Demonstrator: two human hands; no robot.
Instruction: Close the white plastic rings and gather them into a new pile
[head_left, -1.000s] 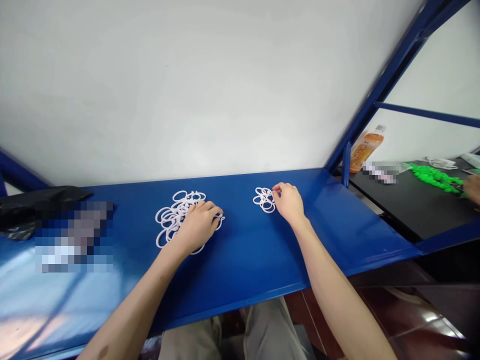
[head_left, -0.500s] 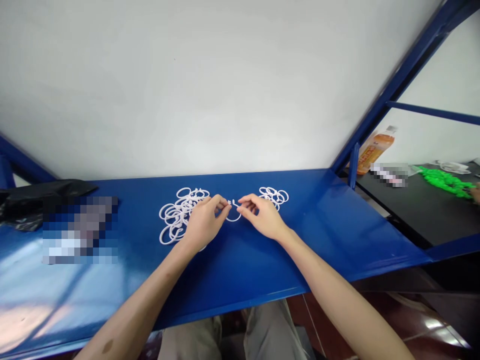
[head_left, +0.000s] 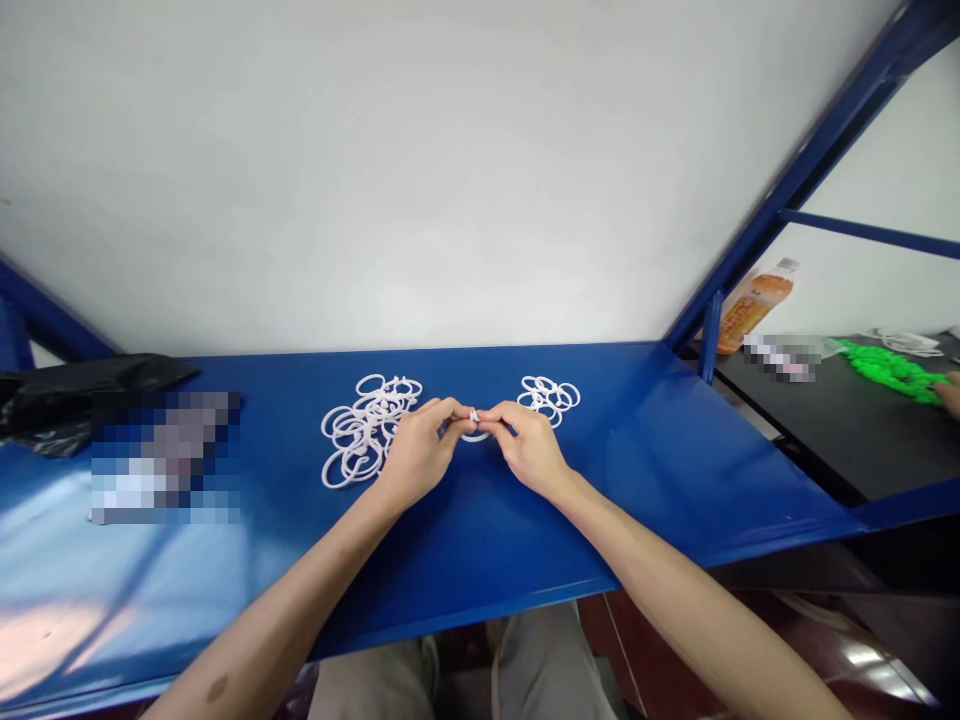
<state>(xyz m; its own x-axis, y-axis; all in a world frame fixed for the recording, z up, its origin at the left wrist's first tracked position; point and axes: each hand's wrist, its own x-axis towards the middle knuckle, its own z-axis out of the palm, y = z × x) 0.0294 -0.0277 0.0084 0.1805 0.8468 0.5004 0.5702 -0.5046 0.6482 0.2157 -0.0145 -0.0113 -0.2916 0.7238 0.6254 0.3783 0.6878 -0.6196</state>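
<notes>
My left hand [head_left: 420, 448] and my right hand [head_left: 531, 445] meet above the middle of the blue table. Between their fingertips is a white plastic ring [head_left: 475, 436], pinched from both sides where its two ends come together. Most of the ring is hidden by my fingers; its lower curve shows below them. Left of my left hand lies a larger heap of similar white rings [head_left: 352, 462], partly covered by that hand. A smaller cluster of white rings [head_left: 555, 392] lies just behind my right hand.
The blue table [head_left: 480, 560] backs onto a pale wall. At its left lie a black plastic bag [head_left: 97, 385] and a blurred-out item [head_left: 176, 450]. Past the blue frame on the right, a black table [head_left: 817, 420] holds an orange drink bottle [head_left: 757, 305] and a green bundle [head_left: 885, 370] beside another person's hand.
My hands have come together, closing the gap between their fingertips. The ends of the ring, apart before, now meet between my fingers.
</notes>
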